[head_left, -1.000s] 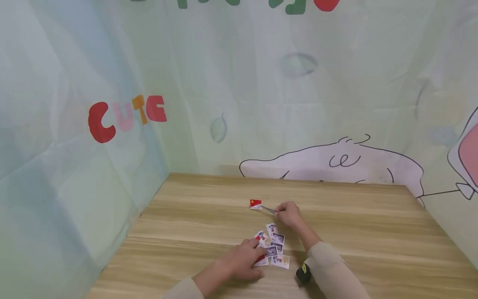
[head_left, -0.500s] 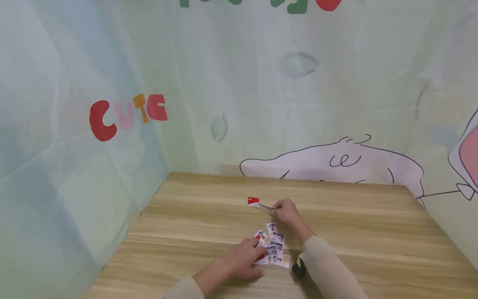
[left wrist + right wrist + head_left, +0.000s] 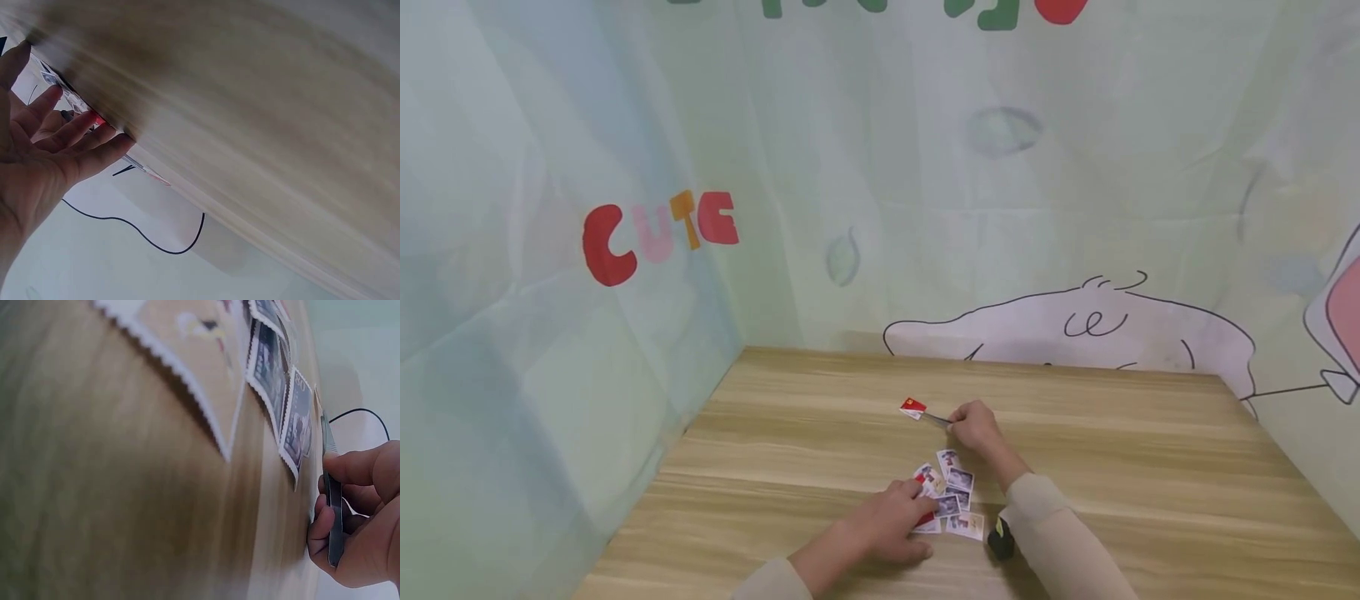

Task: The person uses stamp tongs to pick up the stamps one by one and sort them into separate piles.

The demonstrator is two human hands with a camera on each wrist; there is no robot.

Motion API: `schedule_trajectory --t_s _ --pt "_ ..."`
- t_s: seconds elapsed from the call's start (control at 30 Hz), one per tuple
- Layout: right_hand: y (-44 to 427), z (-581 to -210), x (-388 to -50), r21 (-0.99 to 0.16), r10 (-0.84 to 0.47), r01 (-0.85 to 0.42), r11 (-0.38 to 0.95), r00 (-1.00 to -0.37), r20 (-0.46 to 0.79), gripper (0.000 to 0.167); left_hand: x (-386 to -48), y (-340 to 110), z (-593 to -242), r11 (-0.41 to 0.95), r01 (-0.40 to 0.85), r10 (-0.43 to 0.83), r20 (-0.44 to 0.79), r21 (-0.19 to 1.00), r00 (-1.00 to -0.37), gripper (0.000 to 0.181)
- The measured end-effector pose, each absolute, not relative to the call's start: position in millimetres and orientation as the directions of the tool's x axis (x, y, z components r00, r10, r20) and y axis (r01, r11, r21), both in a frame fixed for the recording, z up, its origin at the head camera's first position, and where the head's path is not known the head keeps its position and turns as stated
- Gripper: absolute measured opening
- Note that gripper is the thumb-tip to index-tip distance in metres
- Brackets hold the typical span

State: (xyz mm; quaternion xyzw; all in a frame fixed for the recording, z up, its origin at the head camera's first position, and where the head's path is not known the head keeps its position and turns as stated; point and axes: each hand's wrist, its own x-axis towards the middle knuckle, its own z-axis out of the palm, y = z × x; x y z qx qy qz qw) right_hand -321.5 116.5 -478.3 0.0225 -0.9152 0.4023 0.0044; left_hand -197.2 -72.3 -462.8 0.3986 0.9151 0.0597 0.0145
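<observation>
My right hand holds metal tweezers between thumb and fingers. At their tips is a red and white stamp, turned slightly askew, beyond the other stamps; whether it touches the table I cannot tell. My left hand rests its fingertips on the near left part of a loose group of stamps, covering some of them. In the left wrist view the fingers of that hand are spread. Large in the right wrist view, a beige stamp with toothed edges lies beside grey ones.
A small black object with a yellow mark sits by my right sleeve. The wood-grain table ends at printed cloth walls at the back and sides. Bare tabletop lies left of the stamps and right of my right arm.
The red stamp at the tweezers has shifted slightly and turned clockwise. My right hand has moved a little to the left. The left hand stays on the stamps.
</observation>
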Motion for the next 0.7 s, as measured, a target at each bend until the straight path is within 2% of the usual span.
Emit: schedule_trajectory --t_s 0.7 --pt "131.2 -471.2 -315.3 -0.681 -0.012 -0.025 0.732 -1.0 0.023 0.009 -194.5 -73.8 -463.7 0.681 0.716 0.723 0.02 0.154 -0.691 0.053"
